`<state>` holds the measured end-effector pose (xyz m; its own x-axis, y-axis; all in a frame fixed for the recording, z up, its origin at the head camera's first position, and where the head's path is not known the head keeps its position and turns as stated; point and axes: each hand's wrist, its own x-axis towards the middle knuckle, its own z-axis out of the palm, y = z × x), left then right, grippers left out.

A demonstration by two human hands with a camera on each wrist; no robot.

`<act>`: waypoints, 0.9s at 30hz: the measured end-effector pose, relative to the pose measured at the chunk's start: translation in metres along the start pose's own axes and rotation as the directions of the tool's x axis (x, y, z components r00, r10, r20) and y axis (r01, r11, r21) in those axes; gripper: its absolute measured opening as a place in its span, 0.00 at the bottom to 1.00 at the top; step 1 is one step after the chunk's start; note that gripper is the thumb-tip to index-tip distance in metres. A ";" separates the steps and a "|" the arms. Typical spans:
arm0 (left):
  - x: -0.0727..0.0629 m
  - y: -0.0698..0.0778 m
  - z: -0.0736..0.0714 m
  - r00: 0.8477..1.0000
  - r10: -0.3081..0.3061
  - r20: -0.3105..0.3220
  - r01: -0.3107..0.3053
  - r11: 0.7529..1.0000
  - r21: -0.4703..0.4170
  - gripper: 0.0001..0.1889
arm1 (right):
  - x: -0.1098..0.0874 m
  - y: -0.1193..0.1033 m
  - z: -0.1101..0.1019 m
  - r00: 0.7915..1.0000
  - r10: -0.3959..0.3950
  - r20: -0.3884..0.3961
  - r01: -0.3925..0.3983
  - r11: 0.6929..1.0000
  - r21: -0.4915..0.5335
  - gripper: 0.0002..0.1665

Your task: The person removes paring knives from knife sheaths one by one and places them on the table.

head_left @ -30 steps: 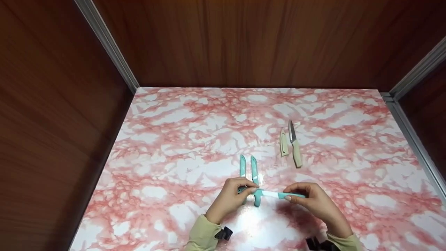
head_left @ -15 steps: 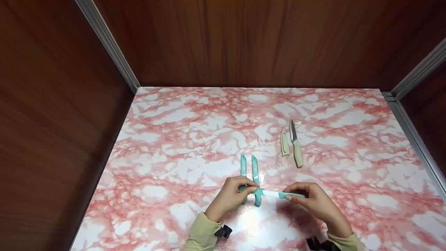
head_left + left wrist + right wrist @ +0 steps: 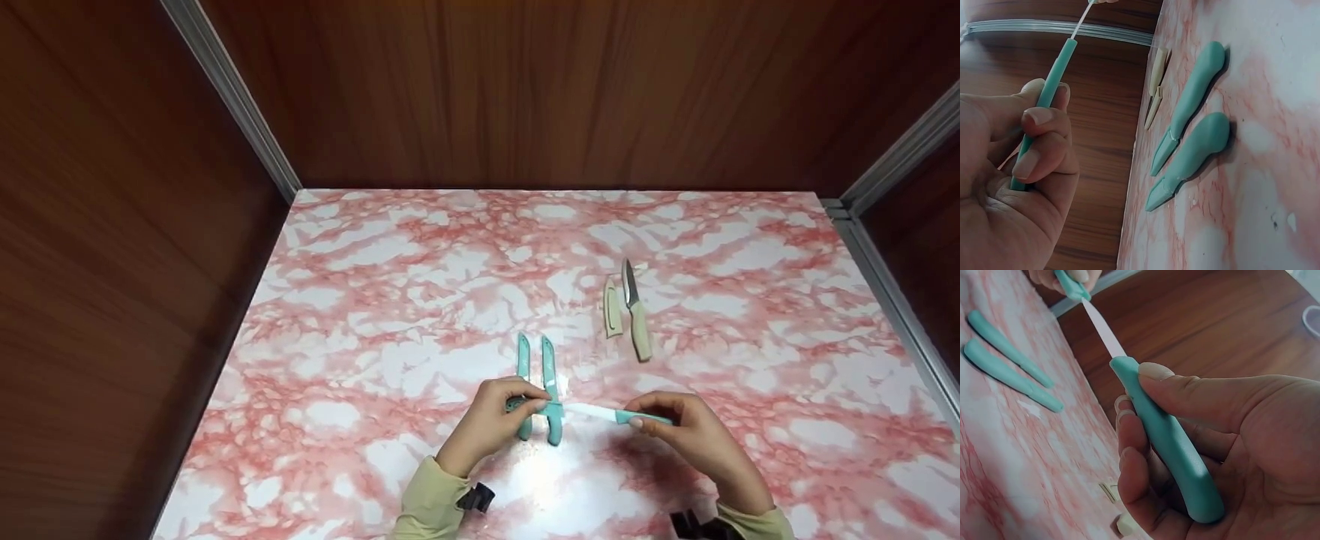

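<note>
My left hand (image 3: 491,420) pinches a teal knife sheath (image 3: 1054,76) between thumb and curled fingers, above the table. My right hand (image 3: 686,431) grips the teal handle (image 3: 1165,433) of a knife, its thumb along the handle's upper end. The knife's white blade (image 3: 1103,329) points left at the sheath's mouth; whether its tip is still inside, I cannot tell. Beneath and beyond the left hand lie two sheathed teal knives, the left knife (image 3: 1199,84) and the right knife (image 3: 1199,149), side by side. The left hand partly covers them in the head view.
Farther back on the pink-and-white marbled table (image 3: 360,300) lies a beige-handled knife (image 3: 640,330) with a bare metal blade. Its beige sheath (image 3: 612,309) rests beside it on the left. Brown wood-look panels (image 3: 525,90) enclose the table at the back and sides.
My right hand has moved a little to the right with the knife, so more of the white blade shows out of the sheath. The left hand has shifted slightly left.
</note>
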<state>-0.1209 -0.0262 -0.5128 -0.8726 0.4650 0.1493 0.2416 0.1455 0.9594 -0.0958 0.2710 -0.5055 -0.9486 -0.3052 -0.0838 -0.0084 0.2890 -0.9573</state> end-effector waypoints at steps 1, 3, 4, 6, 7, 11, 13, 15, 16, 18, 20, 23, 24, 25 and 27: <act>-0.001 0.005 -0.001 1.000 -0.003 -0.001 0.003 1.000 0.001 0.08 | 0.000 0.000 0.000 1.000 0.006 -0.002 -0.006 1.000 0.003 0.13; -0.002 0.013 -0.003 1.000 -0.009 -0.003 0.009 1.000 0.002 0.08 | -0.001 0.001 -0.001 1.000 0.014 -0.003 -0.014 1.000 0.015 0.14; -0.003 0.017 -0.004 1.000 -0.008 -0.006 0.008 1.000 0.004 0.08 | -0.001 0.001 -0.002 1.000 0.014 -0.002 -0.014 1.000 0.017 0.14; -0.004 0.020 -0.005 1.000 -0.001 -0.012 0.001 1.000 0.005 0.08 | -0.002 0.002 -0.002 1.000 0.010 -0.002 -0.010 1.000 0.020 0.14; -0.004 0.021 -0.005 1.000 0.007 -0.016 -0.007 1.000 0.004 0.08 | -0.003 0.002 -0.002 1.000 0.009 -0.002 -0.008 1.000 0.023 0.14; -0.003 0.004 -0.003 0.999 0.008 -0.040 -0.007 1.000 0.004 0.07 | -0.004 0.004 -0.003 1.000 -0.015 0.004 0.015 0.999 0.032 0.14; -0.002 -0.007 -0.002 0.999 -0.005 -0.052 0.005 1.000 0.008 0.08 | -0.005 0.005 -0.004 1.000 -0.021 0.010 0.021 0.999 0.031 0.14; -0.002 -0.018 -0.001 0.998 -0.016 -0.061 0.017 1.000 0.014 0.08 | -0.005 0.006 -0.004 1.000 -0.012 0.004 0.012 1.000 0.021 0.14; -0.002 -0.018 -0.001 0.998 -0.019 -0.063 0.020 1.000 0.016 0.09 | -0.005 0.006 -0.004 1.000 -0.013 0.001 0.013 1.000 0.010 0.15; -0.003 -0.019 -0.001 0.997 -0.024 -0.068 0.026 0.999 0.021 0.08 | -0.004 0.006 -0.004 1.000 0.015 -0.019 -0.016 1.000 -0.006 0.15; -0.003 -0.019 -0.001 0.997 -0.031 -0.073 0.033 0.999 0.024 0.09 | -0.004 0.006 -0.004 0.998 0.042 -0.049 -0.042 0.999 -0.010 0.15; -0.004 -0.019 0.000 0.995 -0.058 -0.075 0.058 0.998 0.009 0.09 | -0.004 0.005 -0.003 0.991 0.072 -0.112 -0.071 0.997 0.007 0.14; -0.005 -0.019 0.001 0.995 -0.067 -0.075 0.067 0.998 0.001 0.09 | -0.004 0.004 -0.002 0.988 0.075 -0.135 -0.073 0.997 0.014 0.14; -0.005 -0.019 0.001 0.994 -0.075 -0.077 0.075 0.997 -0.006 0.09 | -0.003 0.004 -0.001 0.984 0.079 -0.162 -0.076 0.997 0.026 0.14; -0.005 -0.020 0.003 0.993 -0.085 -0.082 0.084 0.996 -0.020 0.08 | -0.003 0.003 0.001 0.974 0.082 -0.211 -0.075 0.996 0.042 0.13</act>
<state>-0.1199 -0.0292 -0.5334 -0.9219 0.3776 0.0865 0.1595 0.1666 0.9730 -0.0930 0.2723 -0.5087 -0.9914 -0.0821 -0.1021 0.0763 0.2723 -0.9592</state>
